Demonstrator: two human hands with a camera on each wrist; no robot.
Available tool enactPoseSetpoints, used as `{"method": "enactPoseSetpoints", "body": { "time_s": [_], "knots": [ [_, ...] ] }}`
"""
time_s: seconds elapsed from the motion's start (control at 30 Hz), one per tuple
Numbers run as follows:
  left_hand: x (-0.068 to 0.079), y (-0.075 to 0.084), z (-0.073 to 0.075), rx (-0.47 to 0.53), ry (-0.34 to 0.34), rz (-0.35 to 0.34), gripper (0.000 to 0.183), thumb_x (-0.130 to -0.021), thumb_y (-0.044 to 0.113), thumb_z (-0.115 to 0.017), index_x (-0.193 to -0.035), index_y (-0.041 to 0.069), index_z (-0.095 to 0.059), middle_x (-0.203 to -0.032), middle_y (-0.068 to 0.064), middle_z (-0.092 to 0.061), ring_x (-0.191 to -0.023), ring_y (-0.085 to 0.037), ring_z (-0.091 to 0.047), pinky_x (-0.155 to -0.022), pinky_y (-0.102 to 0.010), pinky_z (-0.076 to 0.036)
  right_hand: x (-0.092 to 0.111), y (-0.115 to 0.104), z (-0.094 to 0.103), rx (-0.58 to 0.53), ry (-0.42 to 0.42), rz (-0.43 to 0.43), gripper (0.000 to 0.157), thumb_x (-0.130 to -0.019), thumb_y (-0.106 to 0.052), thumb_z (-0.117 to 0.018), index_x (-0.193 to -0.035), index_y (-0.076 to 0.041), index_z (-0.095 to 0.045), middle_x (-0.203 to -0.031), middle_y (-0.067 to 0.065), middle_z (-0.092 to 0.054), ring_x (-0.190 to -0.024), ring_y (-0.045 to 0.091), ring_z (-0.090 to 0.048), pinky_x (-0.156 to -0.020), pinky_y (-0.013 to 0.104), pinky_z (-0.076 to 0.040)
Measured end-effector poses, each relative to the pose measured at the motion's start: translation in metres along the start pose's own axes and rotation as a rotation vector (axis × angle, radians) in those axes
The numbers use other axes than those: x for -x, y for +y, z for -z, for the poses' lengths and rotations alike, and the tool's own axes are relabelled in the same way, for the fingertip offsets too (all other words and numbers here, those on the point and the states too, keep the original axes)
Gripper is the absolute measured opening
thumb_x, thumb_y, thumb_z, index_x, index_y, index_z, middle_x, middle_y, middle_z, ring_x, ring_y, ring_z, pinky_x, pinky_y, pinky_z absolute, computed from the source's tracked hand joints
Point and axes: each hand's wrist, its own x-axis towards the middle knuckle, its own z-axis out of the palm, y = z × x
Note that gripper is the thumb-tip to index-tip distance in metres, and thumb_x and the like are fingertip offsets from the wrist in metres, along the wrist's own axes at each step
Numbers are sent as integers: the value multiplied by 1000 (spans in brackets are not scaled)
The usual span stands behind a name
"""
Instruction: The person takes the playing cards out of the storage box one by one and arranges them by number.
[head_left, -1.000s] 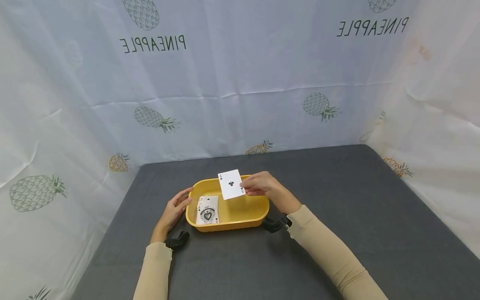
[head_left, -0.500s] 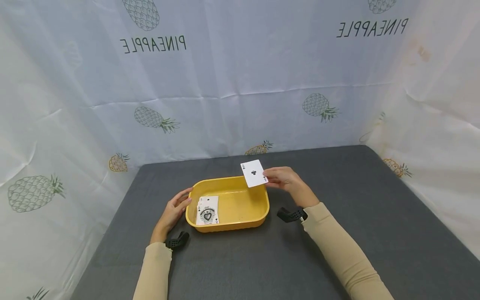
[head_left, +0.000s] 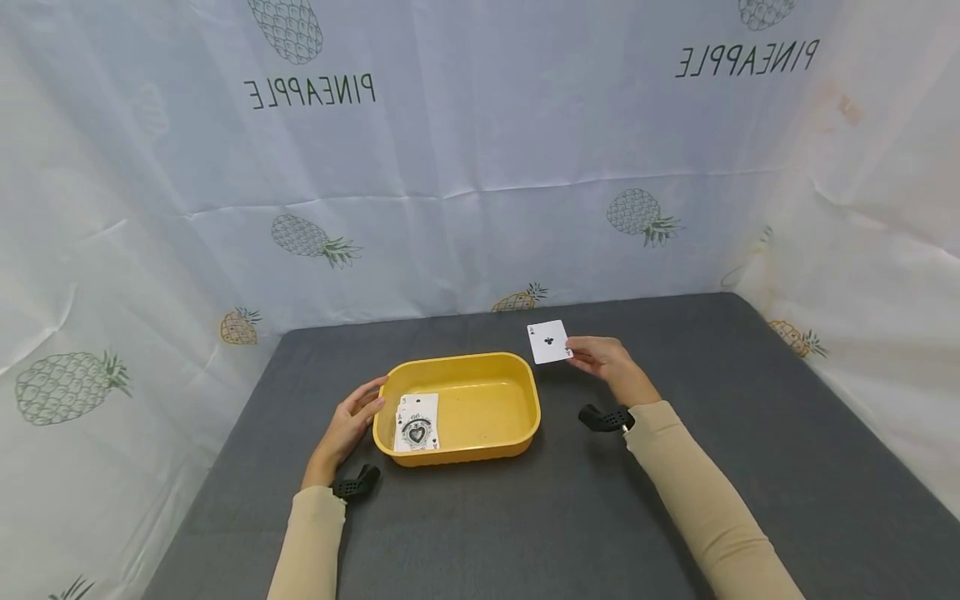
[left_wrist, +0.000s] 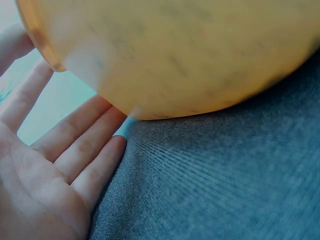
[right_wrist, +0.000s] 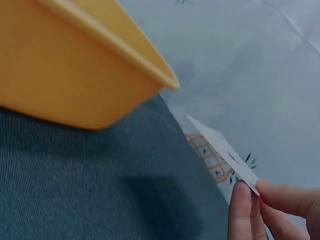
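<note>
Sleeves, two, beige (head_left: 307, 542): cut off by the lower edge of the head view. Wrist straps, two, black (head_left: 356, 483): one beneath each wrist, detail hard to make out.

Left hand (head_left: 347, 425): fingers extended and spread, touching the rim and outer wall at the tray's left end; the wrist view blurs that wall.

Tray, yellow (head_left: 487, 412), oblong with rounded corners: on the table, long axis running left to right.

Stacked cards (head_left: 417, 427), white: inside the tray, at its left end; the uppermost, with an ornate emblem, covers most of a card marked 3; count cannot be told.

Right hand (head_left: 609, 367): thumb and fingers pinch a single card, beyond the tray's right end.

Card, ace of clubs (head_left: 548, 342): in the air above the table, extending leftward from the fingertips, which hide part of its near right corner; face toward the head camera, long axis running away from the person, far end leaning slightly left; seen nearly edge-on by the right wrist camera.

Table, dark grey cloth (head_left: 465, 533): far side meets a pineapple-print curtain (head_left: 480, 125), cut off above, lettering reversed.
</note>
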Motion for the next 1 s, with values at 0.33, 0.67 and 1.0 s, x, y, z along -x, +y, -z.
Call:
{"method": "enactPoseSetpoints", "body": {
  "time_s": [0.33, 0.67, 1.0],
  "knots": [
    [1, 0, 0, 30, -6, -11, 54, -98, 15, -53, -146, -3, -34, -119, 21, -56, -107, 8, -58, -88, -12, -49, -12, 0, 10, -50, -4, -37, 55, -88, 8, -59, -141, 5, -44, -60, -6, -64, -59, 5, -62, -59, 18, -55],
    [0, 0, 0, 52, -6, -27, 53, -99, 13, -52, -145, -5, -33, -115, 23, -59, -106, 6, -59, -88, -12, -49, -21, 5, 13, -41, 62, -35, 54, -89, 5, -61, -141, 0, -46, -71, -7, -61, -65, 4, -62, -74, 21, -57],
    [2, 0, 1, 58, -5, -40, 53, -99, 12, -52, -145, -6, -33, -116, 25, -59, -106, 7, -59, -88, -12, -50, -36, 8, 6, -53, 143, 17, 51, -86, 9, -62, -136, 6, -50, -73, 1, -70, -58, 3, -62, -63, 19, -57]
  ]
}}
